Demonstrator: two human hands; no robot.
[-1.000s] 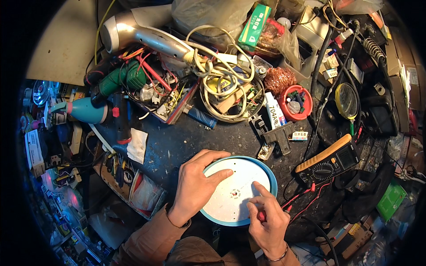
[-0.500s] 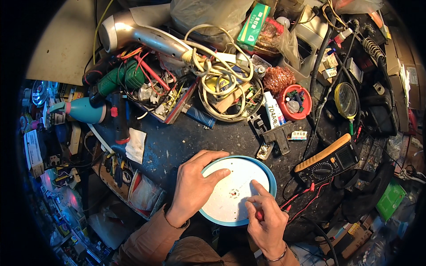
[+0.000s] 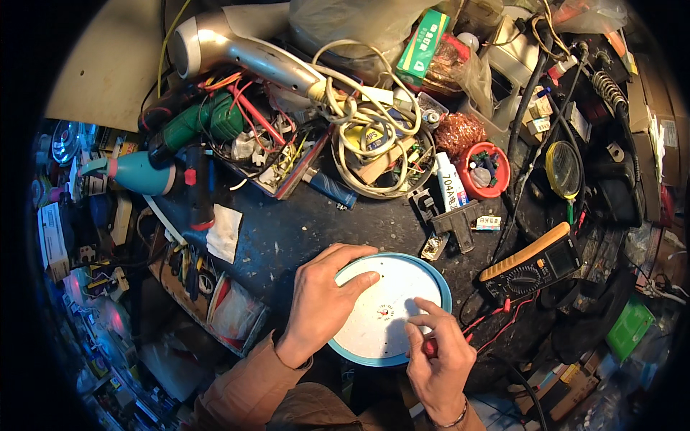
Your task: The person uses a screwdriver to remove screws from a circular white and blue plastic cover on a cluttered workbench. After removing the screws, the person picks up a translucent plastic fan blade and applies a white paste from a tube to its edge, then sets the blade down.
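A round white disc with a blue rim (image 3: 392,305) lies flat on the dark workbench (image 3: 287,230) near the front edge. My left hand (image 3: 323,302) rests on the disc's left side, fingers spread over its rim and top, steadying it. My right hand (image 3: 435,359) is at the disc's lower right, closed around a small tool with a red handle (image 3: 429,348), with the index finger stretched over the white face. The tool's tip is hidden by my fingers.
A yellow-edged multimeter (image 3: 532,262) with red leads lies right of the disc. Behind it are a red bowl of small parts (image 3: 485,169), a coil of cream cable (image 3: 366,122), a hair dryer (image 3: 237,50), a green drill (image 3: 194,126) and a yellow magnifier (image 3: 563,169).
Both hands stay on the disc. My right hand has shifted slightly upward over the white face; the disc has barely moved.
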